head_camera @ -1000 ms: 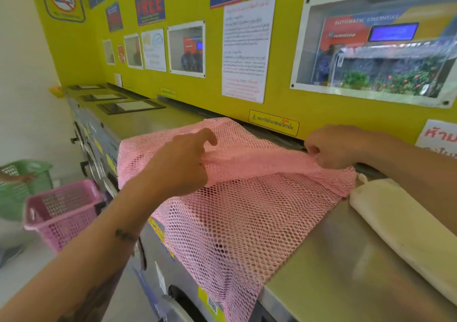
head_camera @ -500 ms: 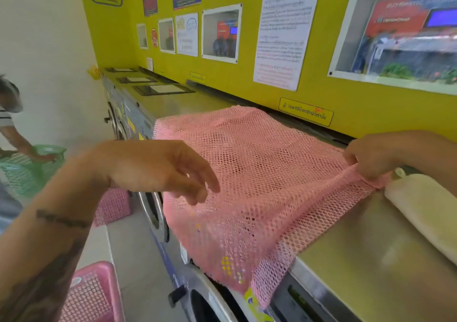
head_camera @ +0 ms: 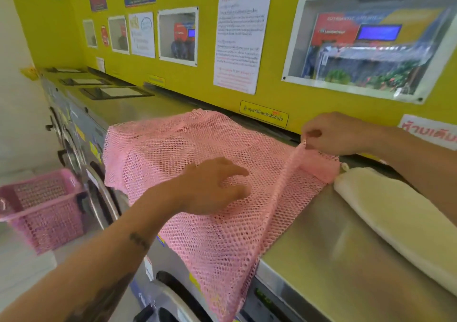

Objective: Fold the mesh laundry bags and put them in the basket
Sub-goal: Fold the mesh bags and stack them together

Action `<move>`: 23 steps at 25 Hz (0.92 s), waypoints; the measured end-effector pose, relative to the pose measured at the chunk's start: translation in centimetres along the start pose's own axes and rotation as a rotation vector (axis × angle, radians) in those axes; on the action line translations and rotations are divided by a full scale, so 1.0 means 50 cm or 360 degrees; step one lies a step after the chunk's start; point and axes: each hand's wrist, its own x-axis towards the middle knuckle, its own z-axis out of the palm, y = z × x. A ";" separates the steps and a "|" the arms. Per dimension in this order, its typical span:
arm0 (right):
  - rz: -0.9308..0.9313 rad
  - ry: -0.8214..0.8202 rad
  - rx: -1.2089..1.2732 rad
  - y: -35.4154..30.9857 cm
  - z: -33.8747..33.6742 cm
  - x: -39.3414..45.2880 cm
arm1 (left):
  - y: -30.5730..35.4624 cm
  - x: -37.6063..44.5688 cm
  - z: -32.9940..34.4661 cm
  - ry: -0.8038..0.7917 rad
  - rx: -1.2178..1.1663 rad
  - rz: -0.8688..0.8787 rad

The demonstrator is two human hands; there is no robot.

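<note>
A pink mesh laundry bag (head_camera: 163, 153) lies spread over the steel top of a washing machine (head_camera: 321, 247), its near part hanging down the front. My left hand (head_camera: 212, 185) hovers over or rests on the middle of the bag, fingers apart, holding nothing. My right hand (head_camera: 331, 134) pinches the bag's right edge near the yellow wall, lifting a ridge of mesh. A pink plastic basket (head_camera: 42, 205) stands on the floor at the left, below the machines.
A cream folded bag or cloth (head_camera: 395, 213) lies on the machine top to the right of the pink bag. The yellow wall (head_camera: 197, 84) with posters and windows runs along the back. More machine tops extend to the far left.
My left hand has moved right onto the middle of the bag. My right hand has drawn the bag's right edge up toward the wall. The view has shifted; the pink basket shows more fully.
</note>
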 end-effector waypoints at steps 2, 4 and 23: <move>0.0136 -0.0411 -0.0066 0.005 -0.015 -0.008 | -0.031 0.035 0.011 -0.0005 0.0171 -0.0038; 0.0277 -0.0715 -0.0093 0.015 -0.021 -0.012 | -0.060 0.059 -0.004 0.0080 0.0119 -0.0019; 0.0790 -0.0106 0.0098 0.047 0.110 0.157 | -0.123 0.378 -0.109 -0.0072 0.0154 0.0509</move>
